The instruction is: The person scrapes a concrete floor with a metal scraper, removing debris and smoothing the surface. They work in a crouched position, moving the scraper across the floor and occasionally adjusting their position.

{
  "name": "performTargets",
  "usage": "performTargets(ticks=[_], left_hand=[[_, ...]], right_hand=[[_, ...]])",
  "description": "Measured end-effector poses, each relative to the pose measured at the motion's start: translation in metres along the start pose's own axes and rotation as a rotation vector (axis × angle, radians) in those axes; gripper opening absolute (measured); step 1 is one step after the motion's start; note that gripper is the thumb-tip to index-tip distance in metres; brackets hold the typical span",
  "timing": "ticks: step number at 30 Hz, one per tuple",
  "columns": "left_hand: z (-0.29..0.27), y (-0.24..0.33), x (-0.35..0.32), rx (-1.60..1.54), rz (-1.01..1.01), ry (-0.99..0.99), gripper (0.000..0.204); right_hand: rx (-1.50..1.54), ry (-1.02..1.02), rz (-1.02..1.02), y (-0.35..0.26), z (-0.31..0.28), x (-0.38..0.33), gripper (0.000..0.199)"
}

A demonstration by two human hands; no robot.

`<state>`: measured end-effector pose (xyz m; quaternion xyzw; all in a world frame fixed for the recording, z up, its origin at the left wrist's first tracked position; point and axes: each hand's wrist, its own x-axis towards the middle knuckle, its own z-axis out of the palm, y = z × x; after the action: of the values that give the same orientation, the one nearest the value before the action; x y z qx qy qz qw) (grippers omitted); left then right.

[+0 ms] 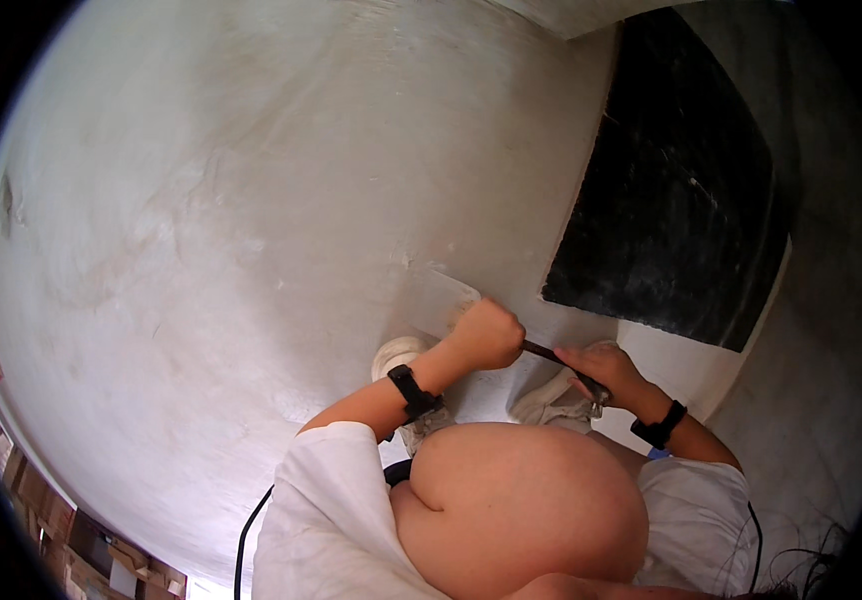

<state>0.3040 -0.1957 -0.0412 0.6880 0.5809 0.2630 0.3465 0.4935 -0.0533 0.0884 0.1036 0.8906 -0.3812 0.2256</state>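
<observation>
Nearest the camera, a bent bare knee (521,510) fills the lower centre, flanked by a white shirt (326,520). Beyond it, the left hand (486,335) is curled in a fist over the handle of a flat plastering trowel (441,300), whose pale blade lies pressed against the grey plastered wall (251,200). The right hand (606,372), fingers closed, grips a thin dark tool (551,355) that spans the gap toward the left fist. Both wrists carry black bands (414,392). Two white shoes (396,355) stand below the hands on the light floor. A dark rough slab (681,190) sits upper right, well apart from the trowel.
</observation>
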Motion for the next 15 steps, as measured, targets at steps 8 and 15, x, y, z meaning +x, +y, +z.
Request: performTargets(ticks=[8, 15], left_hand=[[0.02, 0.005, 0.006, 0.011, 0.056, 0.003, 0.019], [0.012, -0.001, 0.007, 0.026, 0.014, -0.019, 0.021]], right_hand=[[-0.06, -0.008, -0.012, 0.011, 0.016, -0.015, 0.061], [-0.009, -0.017, 0.015, 0.019, 0.01, -0.006, 0.062]])
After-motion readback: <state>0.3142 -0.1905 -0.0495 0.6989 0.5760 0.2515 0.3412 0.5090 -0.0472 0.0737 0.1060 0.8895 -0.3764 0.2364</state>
